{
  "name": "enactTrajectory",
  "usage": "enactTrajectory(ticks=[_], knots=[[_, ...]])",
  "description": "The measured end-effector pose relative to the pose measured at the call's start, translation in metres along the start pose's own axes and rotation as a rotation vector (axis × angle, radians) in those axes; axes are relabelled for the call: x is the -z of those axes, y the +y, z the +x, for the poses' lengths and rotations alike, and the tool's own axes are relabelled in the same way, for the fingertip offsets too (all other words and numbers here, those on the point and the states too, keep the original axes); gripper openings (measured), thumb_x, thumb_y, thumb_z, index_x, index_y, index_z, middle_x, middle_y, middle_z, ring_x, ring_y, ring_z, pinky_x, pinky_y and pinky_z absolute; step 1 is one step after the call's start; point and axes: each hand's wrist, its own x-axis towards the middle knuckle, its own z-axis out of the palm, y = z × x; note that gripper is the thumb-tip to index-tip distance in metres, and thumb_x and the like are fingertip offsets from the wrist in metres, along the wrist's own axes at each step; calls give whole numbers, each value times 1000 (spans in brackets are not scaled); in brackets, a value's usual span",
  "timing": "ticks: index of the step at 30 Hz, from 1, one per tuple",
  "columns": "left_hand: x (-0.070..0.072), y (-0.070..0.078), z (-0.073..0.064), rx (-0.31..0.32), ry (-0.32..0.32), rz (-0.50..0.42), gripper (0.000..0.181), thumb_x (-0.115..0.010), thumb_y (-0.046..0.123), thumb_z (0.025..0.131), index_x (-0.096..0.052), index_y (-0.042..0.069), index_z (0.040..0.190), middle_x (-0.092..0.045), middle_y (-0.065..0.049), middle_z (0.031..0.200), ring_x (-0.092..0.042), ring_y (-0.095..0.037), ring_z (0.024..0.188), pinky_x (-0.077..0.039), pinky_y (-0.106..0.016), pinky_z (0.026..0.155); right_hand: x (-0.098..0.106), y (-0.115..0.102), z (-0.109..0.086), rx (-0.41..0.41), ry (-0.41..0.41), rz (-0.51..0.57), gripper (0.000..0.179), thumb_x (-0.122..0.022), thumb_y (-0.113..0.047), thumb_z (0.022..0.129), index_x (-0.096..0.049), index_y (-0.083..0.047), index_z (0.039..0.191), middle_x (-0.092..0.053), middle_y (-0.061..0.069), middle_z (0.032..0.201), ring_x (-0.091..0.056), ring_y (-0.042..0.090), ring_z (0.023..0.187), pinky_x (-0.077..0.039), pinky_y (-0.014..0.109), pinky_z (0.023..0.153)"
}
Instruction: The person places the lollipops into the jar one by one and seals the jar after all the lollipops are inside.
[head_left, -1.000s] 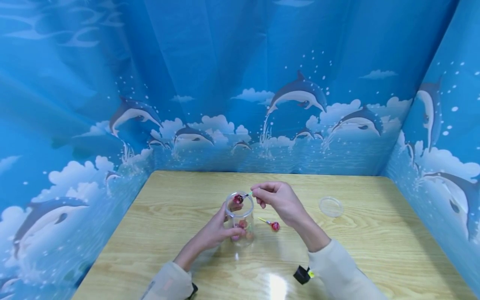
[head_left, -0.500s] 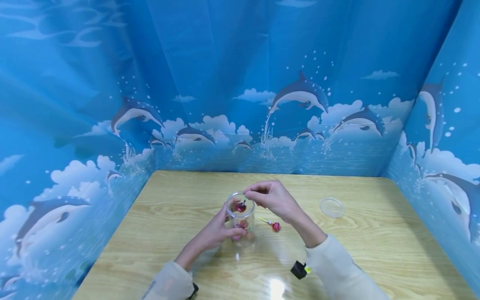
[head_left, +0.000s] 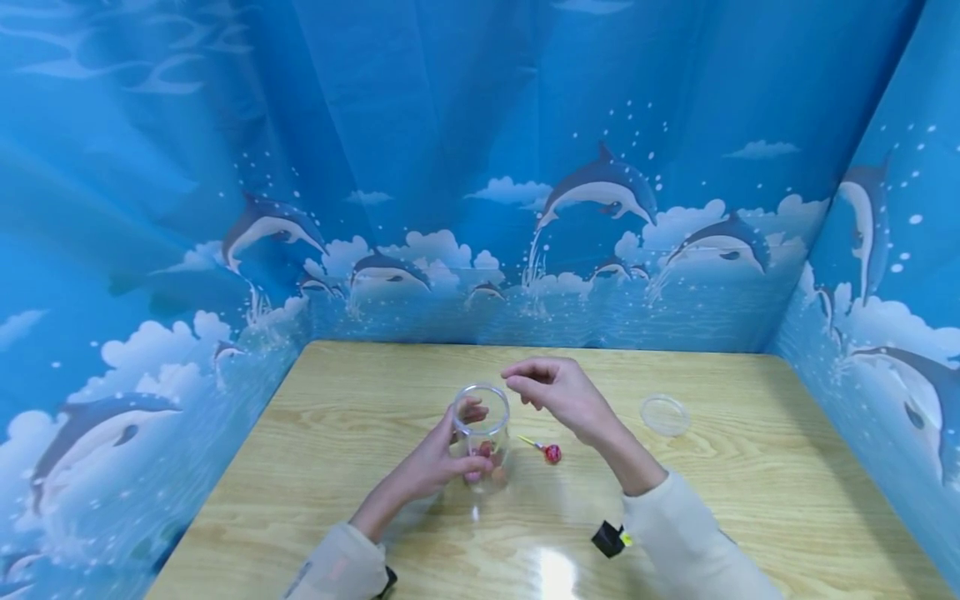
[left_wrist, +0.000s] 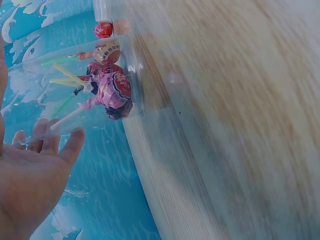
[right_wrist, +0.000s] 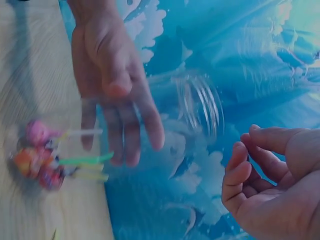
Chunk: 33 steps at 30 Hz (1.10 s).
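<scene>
The left hand (head_left: pixel 435 465) is wrapped around a clear jar (head_left: pixel 486 432), thumb on the jar's near side, other fingers reaching round to its far side. The jar is pretty much upright, mouth up, though I can't really tell if its base touches the surface (head_left: pixel 337 467). The right hand (head_left: pixel 567 402) is just beside the jar's mouth, up and to the right, with a gap between them. Its thumb and index tips are drawn together in a bare pinch, the rest curled in toward the palm.

Inside the jar there's a little bunch of lollipops (left_wrist: pixel 115 91), heads down at the jar's base, sticks (left_wrist: pixel 70 73) angled toward its mouth. I can make out pink, orange and dark red heads, plus green, yellow and white sticks. They overlap too much to count.

Moving out, one loose lollipop (head_left: pixel 552 454) lies near the jar on its right, red head, yellow stick pointing at the jar. Further right, well apart from the jar, a clear lid (head_left: pixel 664 415) lies flat.

Pale sleeves (head_left: pixel 686 533) come in on either side, closer to the camera than the jar, and a black boxy thing (head_left: pixel 608 540) hangs out by the right cuff. Behind the jar it's all blue dolphin backdrop (head_left: pixel 465 125).
</scene>
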Motion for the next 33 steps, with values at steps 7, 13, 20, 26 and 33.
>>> enactTrajectory(ticks=[7, 13, 20, 26, 33], knots=[[-1, 0, 0, -5, 7, -14, 87, -85, 12, 85, -33, 10, 155, -45, -18, 156, -45, -43, 140, -28, -65, 118, 20, 32, -8, -101, 75, -17, 31, -66, -27, 103, -72, -4, 123, -68, 7, 93, -58, 23, 79, -53, 32, 69], [-1, 1, 0, 1, 13, -11, 86, -84, 12, 85, -33, 9, 155, -45, -18, 156, -44, -43, 140, -27, -66, 118, 30, 61, -15, -200, 124, -7, 28, -65, -23, 103, -73, -4, 121, -72, 6, 105, -61, 25, 87, -54, 40, 78], [-1, -1, 1, -5, 7, -12, 84, -83, 11, 86, -34, 9, 154, -45, -20, 155, -44, -44, 140, -27, -65, 118, 33, 87, -24, -244, 135, 21, 31, -63, -16, 103, -68, 4, 126, -71, 16, 119, -64, 32, 103, -54, 48, 90], [-1, -1, 0, -1, 9, -2, 85, -84, 12, 86, -34, 10, 155, -46, -19, 155, -46, -45, 138, -27, -67, 118, 32, 110, -30, -300, 172, 46, 30, -67, -16, 101, -69, 3, 123, -72, 13, 117, -65, 26, 101, -56, 39, 86], [-1, 0, 0, 0, 7, 2, 85, -84, 12, 86, -33, 12, 155, -46, -19, 155, -46, -46, 138, -27, -68, 117, 25, 126, -32, -327, 200, 75, 23, -67, -10, 99, -72, 3, 117, -72, 12, 120, -64, 20, 96, -58, 30, 77]])
